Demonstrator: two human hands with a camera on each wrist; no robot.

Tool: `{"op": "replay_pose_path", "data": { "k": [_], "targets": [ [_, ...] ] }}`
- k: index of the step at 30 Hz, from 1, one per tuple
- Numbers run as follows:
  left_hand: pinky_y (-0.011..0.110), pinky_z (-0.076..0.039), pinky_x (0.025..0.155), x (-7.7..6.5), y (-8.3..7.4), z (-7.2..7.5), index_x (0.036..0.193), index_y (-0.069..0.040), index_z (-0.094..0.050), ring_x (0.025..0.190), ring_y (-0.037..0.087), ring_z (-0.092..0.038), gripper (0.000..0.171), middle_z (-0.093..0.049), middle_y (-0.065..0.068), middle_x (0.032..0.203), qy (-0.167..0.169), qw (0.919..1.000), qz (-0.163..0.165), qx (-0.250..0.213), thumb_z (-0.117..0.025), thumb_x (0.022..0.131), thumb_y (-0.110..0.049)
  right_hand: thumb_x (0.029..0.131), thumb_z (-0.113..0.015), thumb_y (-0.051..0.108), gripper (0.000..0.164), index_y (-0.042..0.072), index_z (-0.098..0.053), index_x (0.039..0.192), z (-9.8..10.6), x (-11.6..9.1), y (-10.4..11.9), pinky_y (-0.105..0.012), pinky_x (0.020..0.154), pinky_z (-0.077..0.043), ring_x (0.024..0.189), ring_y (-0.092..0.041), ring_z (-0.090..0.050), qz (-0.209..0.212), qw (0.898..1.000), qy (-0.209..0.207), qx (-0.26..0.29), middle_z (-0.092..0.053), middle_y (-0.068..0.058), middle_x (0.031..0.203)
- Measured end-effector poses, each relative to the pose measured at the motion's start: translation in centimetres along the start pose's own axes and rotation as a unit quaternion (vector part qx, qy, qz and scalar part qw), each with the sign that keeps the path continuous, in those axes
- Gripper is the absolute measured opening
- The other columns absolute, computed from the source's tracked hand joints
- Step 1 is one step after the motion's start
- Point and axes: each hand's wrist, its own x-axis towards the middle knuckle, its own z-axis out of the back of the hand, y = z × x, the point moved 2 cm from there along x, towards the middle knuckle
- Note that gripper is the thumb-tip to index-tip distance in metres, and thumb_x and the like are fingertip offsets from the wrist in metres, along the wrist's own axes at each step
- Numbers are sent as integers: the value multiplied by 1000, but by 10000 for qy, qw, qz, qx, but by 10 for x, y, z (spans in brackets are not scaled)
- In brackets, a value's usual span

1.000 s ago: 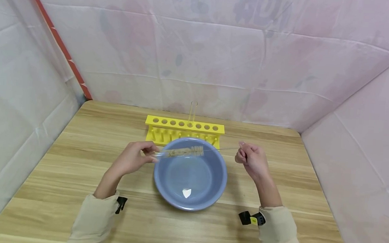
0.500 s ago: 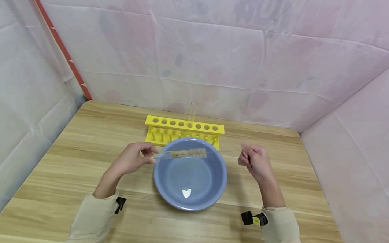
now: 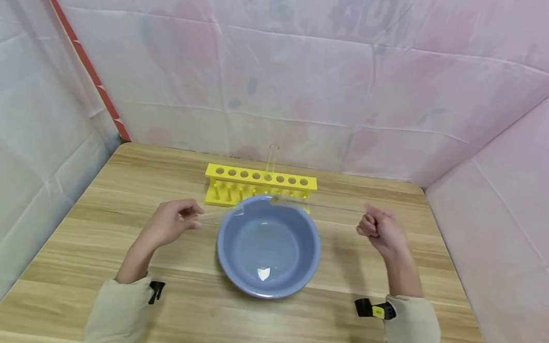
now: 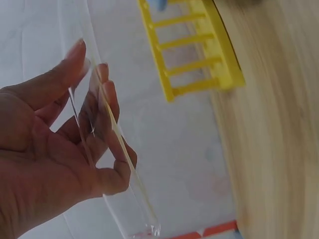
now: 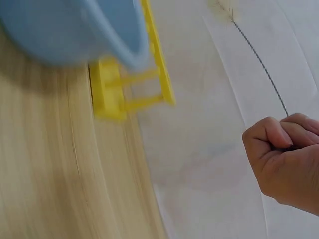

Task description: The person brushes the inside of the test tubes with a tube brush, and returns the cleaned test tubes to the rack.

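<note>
Head view: the left hand [image 3: 171,220] pinched a tube [image 3: 221,214] by the bowl's [image 3: 266,291] left rim; the right hand [image 3: 383,231] gripped the brush [image 3: 288,201], already outside the tube. The tube was not yet in the far rack [image 3: 238,174].

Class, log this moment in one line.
left hand: holds clear tube; right hand: grips brush; brush: outside tube; yellow rack: holds another tube

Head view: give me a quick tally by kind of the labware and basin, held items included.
Test tubes: 2 (one racked, one in the left hand)
Test tube brush: 1 (in the right hand, blurred)
Yellow test tube rack: 1
Blue basin: 1
Total: 5
</note>
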Motion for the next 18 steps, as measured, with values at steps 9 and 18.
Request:
{"op": "replay_pose_path", "data": {
  "k": [9, 18],
  "targets": [
    [36, -46, 64, -12, 18, 10, 97, 0, -64, 78, 24, -57, 19, -62, 7, 83, -424, 9983, 406, -17, -69, 80, -4, 100, -26, 6, 45, 5, -39, 58, 31, -16, 4, -29, 54, -13, 48, -17, -15, 116, 9999, -76, 77, -23, -4, 54],
    [41, -47, 72, -3, 22, 2, 107, 0, -61, 85, 28, -60, 24, -65, 12, 92, -823, 9940, 621, -370, -65, 84, -8, 100, -24, 4, 45, 5, -38, 58, 24, -14, -11, -29, 53, -13, 48, -16, -15, 61, 10000, 70, -4, -23, -5, 54]
  ]
}}
